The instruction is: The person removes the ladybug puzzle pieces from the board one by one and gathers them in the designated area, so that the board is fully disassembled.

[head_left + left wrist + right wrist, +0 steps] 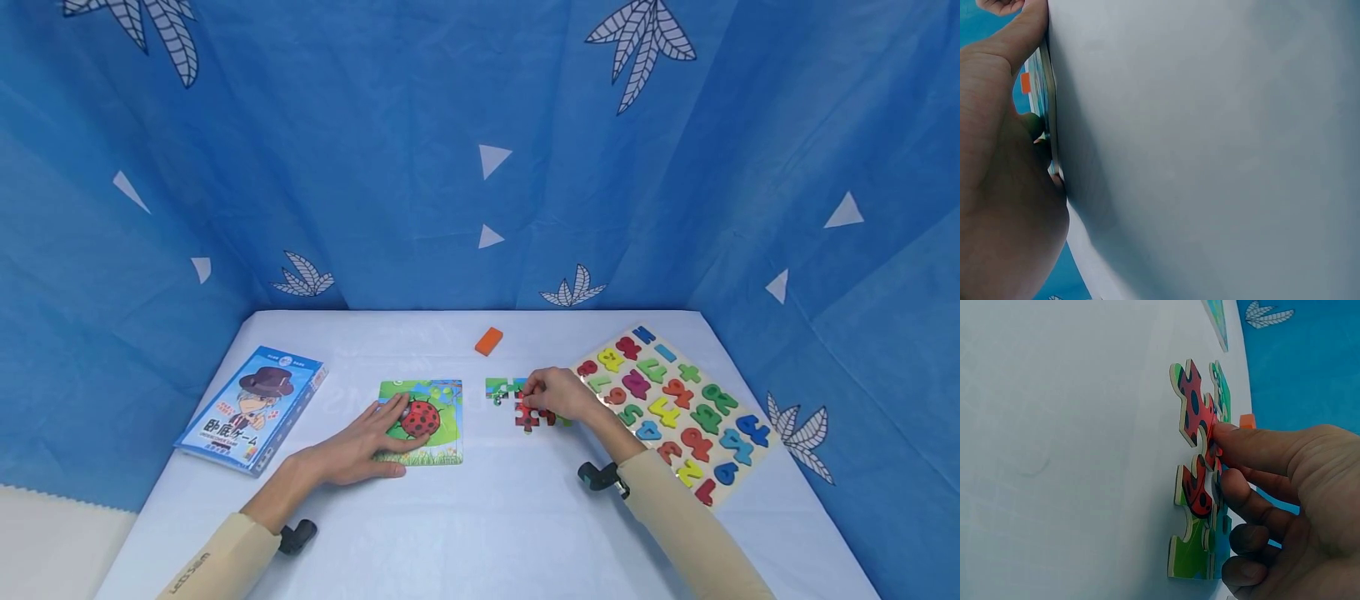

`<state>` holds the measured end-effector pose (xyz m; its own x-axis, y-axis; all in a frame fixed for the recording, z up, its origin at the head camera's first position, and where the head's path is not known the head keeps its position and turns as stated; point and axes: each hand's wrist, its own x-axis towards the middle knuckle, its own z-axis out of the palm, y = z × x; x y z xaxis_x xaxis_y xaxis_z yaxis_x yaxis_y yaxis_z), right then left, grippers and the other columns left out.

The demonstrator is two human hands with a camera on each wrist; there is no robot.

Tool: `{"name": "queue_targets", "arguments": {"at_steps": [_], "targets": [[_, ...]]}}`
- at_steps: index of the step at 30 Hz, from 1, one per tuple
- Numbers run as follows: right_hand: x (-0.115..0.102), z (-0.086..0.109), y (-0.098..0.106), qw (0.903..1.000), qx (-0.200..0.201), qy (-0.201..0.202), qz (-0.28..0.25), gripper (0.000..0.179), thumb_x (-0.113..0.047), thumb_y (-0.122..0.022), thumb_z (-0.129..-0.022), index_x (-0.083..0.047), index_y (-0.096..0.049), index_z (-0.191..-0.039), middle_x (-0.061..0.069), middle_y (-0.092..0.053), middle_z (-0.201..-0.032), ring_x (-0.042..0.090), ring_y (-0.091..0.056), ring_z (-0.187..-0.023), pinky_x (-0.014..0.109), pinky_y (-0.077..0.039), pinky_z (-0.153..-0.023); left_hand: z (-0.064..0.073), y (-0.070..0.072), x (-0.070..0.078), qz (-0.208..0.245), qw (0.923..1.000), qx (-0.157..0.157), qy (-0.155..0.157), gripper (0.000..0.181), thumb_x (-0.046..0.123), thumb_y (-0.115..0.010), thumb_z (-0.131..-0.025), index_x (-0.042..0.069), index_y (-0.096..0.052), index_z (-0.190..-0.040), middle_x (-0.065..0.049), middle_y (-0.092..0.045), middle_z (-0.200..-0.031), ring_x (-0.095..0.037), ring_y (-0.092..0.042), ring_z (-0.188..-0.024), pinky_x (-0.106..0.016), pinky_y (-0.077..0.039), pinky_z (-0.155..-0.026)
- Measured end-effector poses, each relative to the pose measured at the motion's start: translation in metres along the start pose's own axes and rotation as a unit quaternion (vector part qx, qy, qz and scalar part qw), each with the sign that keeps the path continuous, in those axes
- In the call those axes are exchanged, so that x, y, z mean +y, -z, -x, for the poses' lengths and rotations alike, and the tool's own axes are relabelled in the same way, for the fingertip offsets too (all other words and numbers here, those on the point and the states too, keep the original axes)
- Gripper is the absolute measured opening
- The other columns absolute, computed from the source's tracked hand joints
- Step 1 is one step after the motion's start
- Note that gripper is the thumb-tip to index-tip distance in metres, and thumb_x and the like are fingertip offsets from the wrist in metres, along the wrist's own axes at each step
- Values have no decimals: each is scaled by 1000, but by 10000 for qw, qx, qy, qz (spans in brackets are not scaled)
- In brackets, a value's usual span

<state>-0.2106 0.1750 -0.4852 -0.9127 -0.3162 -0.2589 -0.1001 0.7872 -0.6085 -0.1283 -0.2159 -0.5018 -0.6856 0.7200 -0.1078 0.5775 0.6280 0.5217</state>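
My left hand (358, 443) lies spread over the left part of a square ladybug puzzle board (448, 454), its fingers straight around the printed red ladybug. In the left wrist view the thumb side of that hand (991, 137) covers most of the board's edge. To the right, my right hand (564, 393) pinches a red ladybug puzzle piece (1214, 447) between thumb and fingers, among the loose pieces. A red piece with black spots (1194, 403) and a green corner piece (1189, 556) lie beside the fingertips. Some pieces are hidden under the hand.
A blue card game box (251, 408) lies at the left. An orange block (489, 341) sits toward the back. On the right, a wooden number board (652, 400) holds several colored numerals and signs. Blue cloth (465, 167) with leaf prints hangs behind the white table (465, 533).
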Motion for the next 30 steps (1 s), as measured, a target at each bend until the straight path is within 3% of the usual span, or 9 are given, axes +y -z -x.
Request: {"name": "queue_targets", "arguments": {"at_steps": [8,17,30], "targets": [[-2,1,0,10000,6,-62,26,6,-25,-75,-92,-20,-72,-94,1,-60,-78,18,-53,-64,28,-40,-56,1,1,0,-35,9999,-66,92,56,49,-63,-97,38,-46,-150,-19,1,-168,-39,3,-155,-62,-4,-122],[-2,1,-1,9999,-48,-17,142,7,-26,-76,-91,-20,-71,-91,0,-61,-77,16,-52,-63,27,-40,-55,1,-1,-1,-25,10000,22,-77,56,46,-63,-97,35,-48,-149,-23,-2,-167,-43,0,-154,-66,-6,-119],[-5,1,0,9996,-27,-48,291,9,-27,-76,-91,-20,-71,-91,-1,-61,-77,16,-54,-66,28,-42,-57,1,-1,-2,-5,10000,-25,-29,55,47,-62,-97,36,-48,-149,-22,-1,-167,-41,2,-154,-64,-5,-120]]}}
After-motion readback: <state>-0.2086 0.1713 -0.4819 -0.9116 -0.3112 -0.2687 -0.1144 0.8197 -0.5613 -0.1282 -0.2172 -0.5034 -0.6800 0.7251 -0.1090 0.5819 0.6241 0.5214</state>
